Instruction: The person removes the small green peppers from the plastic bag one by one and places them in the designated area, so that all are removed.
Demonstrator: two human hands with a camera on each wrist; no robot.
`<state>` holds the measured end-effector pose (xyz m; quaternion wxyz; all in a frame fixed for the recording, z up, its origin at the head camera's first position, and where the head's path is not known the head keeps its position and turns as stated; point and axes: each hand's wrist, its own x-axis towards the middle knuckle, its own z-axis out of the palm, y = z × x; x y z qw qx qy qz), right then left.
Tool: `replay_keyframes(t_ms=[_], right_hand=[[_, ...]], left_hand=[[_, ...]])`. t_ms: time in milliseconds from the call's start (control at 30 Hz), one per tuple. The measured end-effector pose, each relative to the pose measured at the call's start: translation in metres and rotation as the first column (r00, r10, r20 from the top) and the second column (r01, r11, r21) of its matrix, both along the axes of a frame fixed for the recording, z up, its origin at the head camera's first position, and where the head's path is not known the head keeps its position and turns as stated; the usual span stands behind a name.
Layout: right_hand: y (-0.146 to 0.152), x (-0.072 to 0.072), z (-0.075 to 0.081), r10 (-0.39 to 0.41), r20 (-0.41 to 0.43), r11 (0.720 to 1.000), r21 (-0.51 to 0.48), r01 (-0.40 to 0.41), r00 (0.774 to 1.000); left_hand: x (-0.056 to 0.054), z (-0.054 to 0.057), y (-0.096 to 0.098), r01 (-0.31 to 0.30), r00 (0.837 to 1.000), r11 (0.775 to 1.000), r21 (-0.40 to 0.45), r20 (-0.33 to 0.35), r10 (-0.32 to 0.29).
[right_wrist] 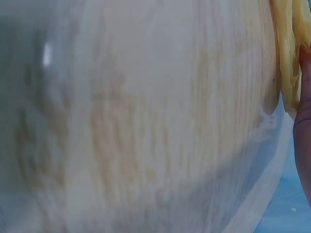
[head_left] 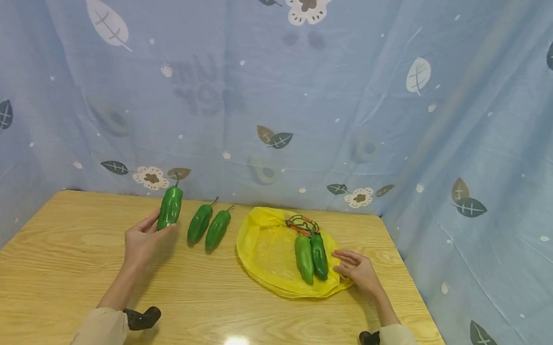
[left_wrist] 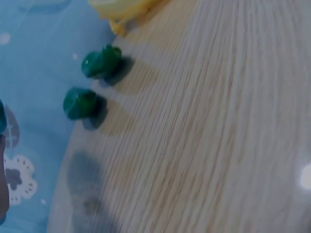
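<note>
My left hand [head_left: 142, 243] grips a green pepper [head_left: 170, 206] by its lower end, stem up, above the table's left part. In the left wrist view only a sliver of thumb [left_wrist: 3, 179] and of the pepper shows at the edge. Two more green peppers [head_left: 199, 223] [head_left: 217, 230] lie side by side just right of this hand. My right hand [head_left: 357, 271] holds the right rim of a yellow plastic bag [head_left: 268, 250], which lies spread wide. Inside the bag are a lighter green pepper [head_left: 304, 260] and a darker one [head_left: 319, 257].
A patterned orange and green bundle [head_left: 303, 225], unclear in kind, lies at the bag's back. The wooden table [head_left: 201, 311] ends at a blue curtain [head_left: 216, 76] behind and to the right. Black wrist mounts [head_left: 142, 318] sit on both forearms.
</note>
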<state>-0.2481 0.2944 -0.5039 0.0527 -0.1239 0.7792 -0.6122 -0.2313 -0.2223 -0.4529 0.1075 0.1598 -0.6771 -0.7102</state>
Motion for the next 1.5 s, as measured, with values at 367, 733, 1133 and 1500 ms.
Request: replay_keyframes(t_ms=[367,733,1133,1500], right_hand=[[0.0,0.0,-0.002,-0.001,0.008,1.0,0.007,0.001,1.0],[0.002,-0.001,-0.006,-0.001,-0.001,1.0,0.007,0.001,1.0],[0.001,0.001,-0.004,-0.005,0.011,1.0,0.015,0.005,1.0],[0.001,0.002,-0.004,-0.002,0.018,1.0,0.007,0.002,1.0]], left_hand=[[-0.011,-0.011,-0.017,0.064,0.998,0.99,-0.129,0.01,-0.063],[-0.021,-0.023,-0.029,0.134,0.991,0.955,-0.266,0.033,-0.13],[-0.031,-0.039,-0.025,0.131,0.991,0.915,-0.382,0.024,-0.132],[-0.036,-0.04,-0.021,0.19,0.982,0.879,-0.437,0.077,-0.173]])
